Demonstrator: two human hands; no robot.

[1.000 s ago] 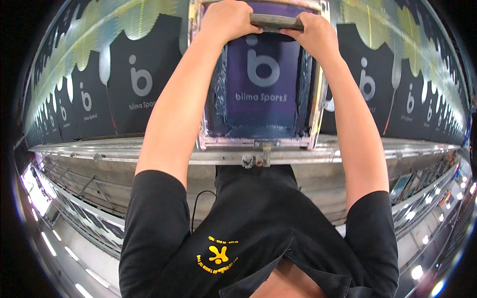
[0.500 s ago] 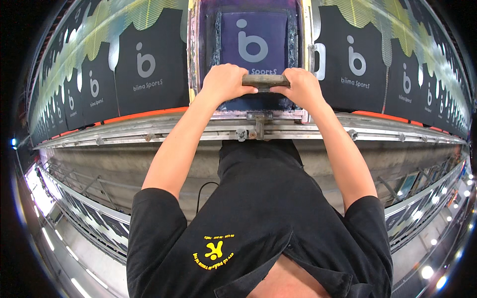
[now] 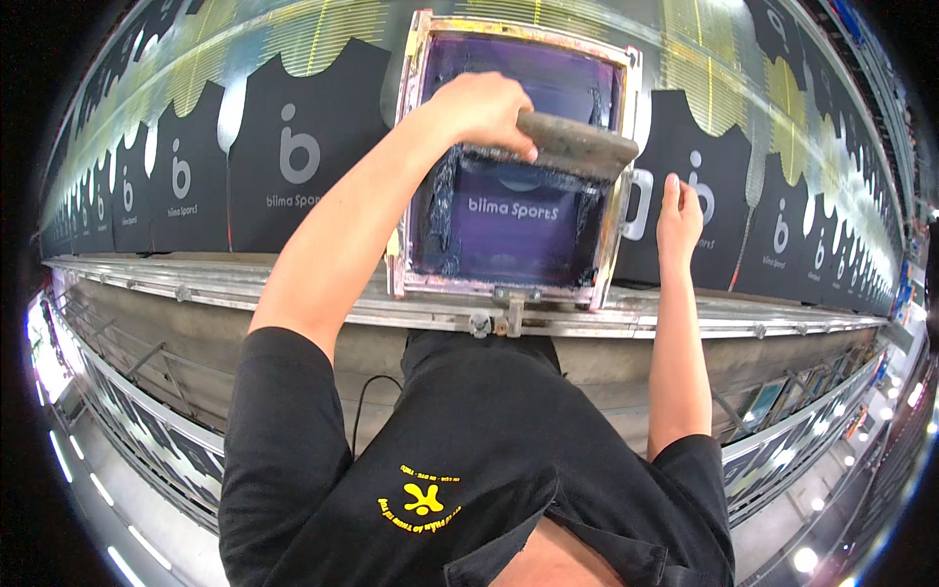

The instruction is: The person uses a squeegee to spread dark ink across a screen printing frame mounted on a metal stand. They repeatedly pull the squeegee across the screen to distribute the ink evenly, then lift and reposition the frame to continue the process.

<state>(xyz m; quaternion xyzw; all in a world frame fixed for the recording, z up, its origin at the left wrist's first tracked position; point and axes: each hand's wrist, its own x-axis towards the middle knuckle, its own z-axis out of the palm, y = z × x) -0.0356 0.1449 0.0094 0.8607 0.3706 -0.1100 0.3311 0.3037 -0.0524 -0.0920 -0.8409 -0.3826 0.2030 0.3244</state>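
My left hand (image 3: 479,112) is wrapped round the left end of a wide, grey-brown squeegee (image 3: 587,149). The squeegee lies across a printing screen, over the purple mesh (image 3: 514,240), with dark ink smeared along its lower edge. Pale lettering shows through the mesh on the near side. My right hand (image 3: 677,225) is off the squeegee, fingers stretched out and holding nothing. It is just right of the white loop handle (image 3: 643,201) on the screen frame (image 3: 528,31), apart from it.
Black shirt panels with grey prints lie in a row on both sides, such as this left panel (image 3: 323,132) and this right panel (image 3: 665,127). A metal rail (image 3: 372,311) runs along the table's near edge, with a clamp (image 3: 514,315) below the frame.
My right hand has let go of the squeegee and moved right. My left hand has carried the squeegee toward the far side of the mesh. The frame now appears slanted in view.
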